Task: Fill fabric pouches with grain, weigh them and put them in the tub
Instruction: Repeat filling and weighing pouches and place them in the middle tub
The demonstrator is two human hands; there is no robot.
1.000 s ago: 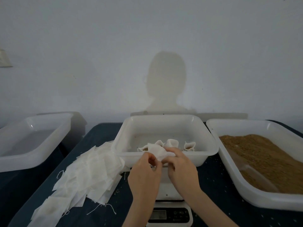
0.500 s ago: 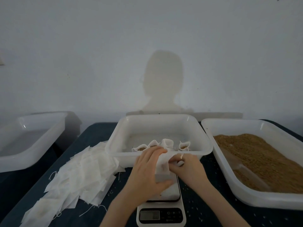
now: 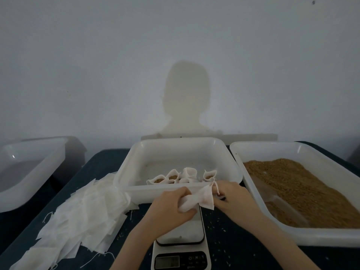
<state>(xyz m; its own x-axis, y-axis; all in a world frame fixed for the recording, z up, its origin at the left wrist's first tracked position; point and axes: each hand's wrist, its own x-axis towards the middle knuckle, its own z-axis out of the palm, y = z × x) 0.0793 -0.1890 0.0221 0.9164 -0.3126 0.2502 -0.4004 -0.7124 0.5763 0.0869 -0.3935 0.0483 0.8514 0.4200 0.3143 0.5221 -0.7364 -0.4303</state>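
In the head view, since half a second before, the left hand [image 3: 171, 209] had slid from lying over the pouch [image 3: 196, 200] to clutching its left end, while the right hand [image 3: 231, 197] had drawn out toward the pouch's right edge. The pouch hung above the scale [image 3: 181, 230], its long axis running left to right between both hands. The left hand's fingers curled round the cloth; the right hand pinched the drawstring [image 3: 216, 189] at the mouth. The grain tray [image 3: 303, 237] lay to the right, nearer the right hand; the tub [image 3: 128, 176] sat just behind.
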